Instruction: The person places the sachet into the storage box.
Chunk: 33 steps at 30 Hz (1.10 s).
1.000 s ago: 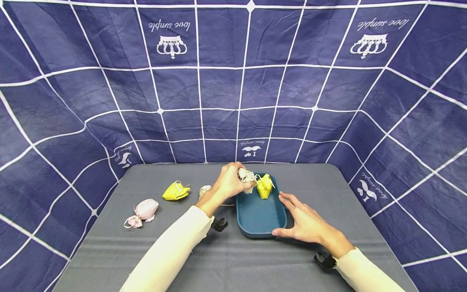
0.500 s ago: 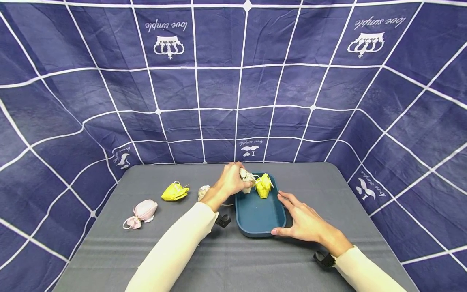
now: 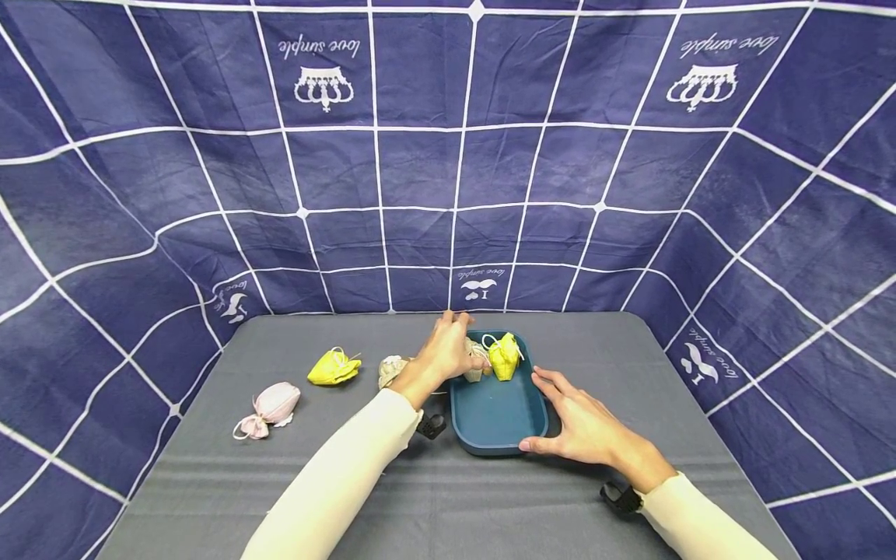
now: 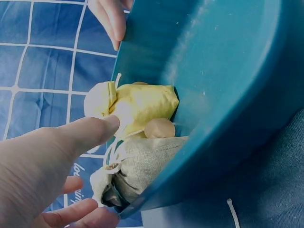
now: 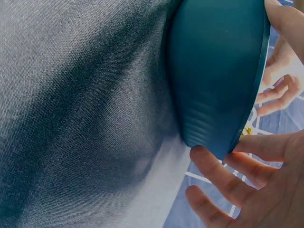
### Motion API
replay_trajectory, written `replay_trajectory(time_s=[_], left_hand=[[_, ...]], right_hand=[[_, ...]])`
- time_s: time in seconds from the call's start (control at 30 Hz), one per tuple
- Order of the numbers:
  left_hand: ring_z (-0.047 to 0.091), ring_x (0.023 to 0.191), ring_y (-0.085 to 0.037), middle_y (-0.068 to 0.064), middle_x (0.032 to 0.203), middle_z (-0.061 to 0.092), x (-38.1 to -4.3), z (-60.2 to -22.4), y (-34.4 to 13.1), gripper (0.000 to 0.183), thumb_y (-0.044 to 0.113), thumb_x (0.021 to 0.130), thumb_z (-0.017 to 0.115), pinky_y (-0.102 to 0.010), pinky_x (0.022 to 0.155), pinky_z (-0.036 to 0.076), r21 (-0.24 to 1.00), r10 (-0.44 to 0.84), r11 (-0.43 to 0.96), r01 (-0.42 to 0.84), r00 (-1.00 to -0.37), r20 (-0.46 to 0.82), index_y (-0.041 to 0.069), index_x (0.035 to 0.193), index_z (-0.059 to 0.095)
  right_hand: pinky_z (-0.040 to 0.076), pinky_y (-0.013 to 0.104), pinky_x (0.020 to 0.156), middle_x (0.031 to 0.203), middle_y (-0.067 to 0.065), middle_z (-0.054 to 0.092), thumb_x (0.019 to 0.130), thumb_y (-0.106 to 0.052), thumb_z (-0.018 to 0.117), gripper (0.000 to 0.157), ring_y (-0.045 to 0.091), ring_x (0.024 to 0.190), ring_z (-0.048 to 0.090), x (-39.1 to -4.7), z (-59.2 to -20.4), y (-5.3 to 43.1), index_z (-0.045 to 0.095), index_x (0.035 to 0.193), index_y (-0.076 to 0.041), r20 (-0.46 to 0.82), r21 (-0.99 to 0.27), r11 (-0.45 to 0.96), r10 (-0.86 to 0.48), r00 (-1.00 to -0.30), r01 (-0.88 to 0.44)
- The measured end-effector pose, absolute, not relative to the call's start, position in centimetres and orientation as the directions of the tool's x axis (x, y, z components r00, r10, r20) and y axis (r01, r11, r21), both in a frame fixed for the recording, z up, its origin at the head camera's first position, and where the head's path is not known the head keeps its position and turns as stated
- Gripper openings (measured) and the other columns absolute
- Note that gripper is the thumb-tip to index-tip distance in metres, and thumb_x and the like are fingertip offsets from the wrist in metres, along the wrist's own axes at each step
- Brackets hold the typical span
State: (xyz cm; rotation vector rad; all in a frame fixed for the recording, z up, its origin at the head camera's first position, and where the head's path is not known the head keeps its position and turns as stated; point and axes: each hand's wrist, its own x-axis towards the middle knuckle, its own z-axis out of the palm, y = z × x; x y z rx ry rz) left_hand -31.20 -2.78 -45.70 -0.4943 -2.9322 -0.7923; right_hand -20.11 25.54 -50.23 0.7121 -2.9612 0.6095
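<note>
In the head view a beige drawstring pouch point(image 3: 474, 365) lies in the far left part of a blue tray point(image 3: 498, 416), partly hidden by my left hand point(image 3: 446, 348). The left wrist view shows that hand's thumb and fingers spread apart beside the pouch's tied neck, without gripping it. Against it lies a yellow drawstring pouch point(image 4: 147, 102), with a round tan bead-like piece point(image 4: 159, 128) between the two. My right hand point(image 3: 584, 428) rests on the tray's right side, thumb near the front corner, fingers extended along the rim and outer wall.
On the grey table point(image 3: 448, 513) to the left lie a pink pouch point(image 3: 275, 404), another yellow pouch point(image 3: 334, 368) and a second beige pouch point(image 3: 390, 370), partly behind my left forearm. A blue checked cloth point(image 3: 420, 171) hangs behind and at both sides.
My left hand has lowered the beige pouch into the tray beside the yellow one and let go of it, its fingers now spread. The right hand stays at the tray's side.
</note>
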Motion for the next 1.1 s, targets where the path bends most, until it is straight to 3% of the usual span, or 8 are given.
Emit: replay_trajectory(time_s=[0.17, 0.63, 1.1], left_hand=[[0.065, 0.145, -0.042, -0.018, 0.153, 0.064, -30.5, -45.5, -3.8, 0.081, 0.040, 0.087, 0.103, -0.059, 0.116, 0.063, 0.475, 0.284, 0.823, 0.311, -0.950, 0.130, 0.012, 0.155, 0.068], [0.073, 0.130, -0.040, -0.015, 0.143, 0.071, -29.3, -45.3, -7.5, 0.072, 0.045, 0.093, 0.097, -0.060, 0.103, 0.066, 0.390, 0.309, 0.843, 0.370, -0.927, 0.212, 0.017, 0.154, 0.072], [0.074, 0.130, -0.041, -0.014, 0.145, 0.072, -28.2, -45.8, -11.2, 0.069, 0.045, 0.095, 0.095, -0.060, 0.103, 0.065, 0.368, 0.291, 0.853, 0.371, -0.922, 0.255, 0.017, 0.154, 0.072]], right_hand=[[0.060, 0.071, 0.111, 0.182, 0.013, 0.050, 0.084, -0.082, 0.091, 0.125, 0.043, 0.145, 0.070, -20.0, -49.8, 25.4, 0.053, 0.172, -0.002, 0.111, -0.354, 0.824, -0.433, -0.895, -0.443], [0.058, 0.071, 0.114, 0.181, 0.013, 0.051, 0.083, -0.081, 0.091, 0.124, 0.043, 0.146, 0.070, -20.2, -50.0, 25.3, 0.054, 0.172, -0.004, 0.121, -0.360, 0.822, -0.428, -0.896, -0.441], [0.056, 0.073, 0.116, 0.181, 0.013, 0.052, 0.083, -0.080, 0.092, 0.122, 0.037, 0.152, 0.068, -20.1, -50.0, 25.4, 0.054, 0.172, -0.004, 0.121, -0.359, 0.823, -0.427, -0.896, -0.440]])
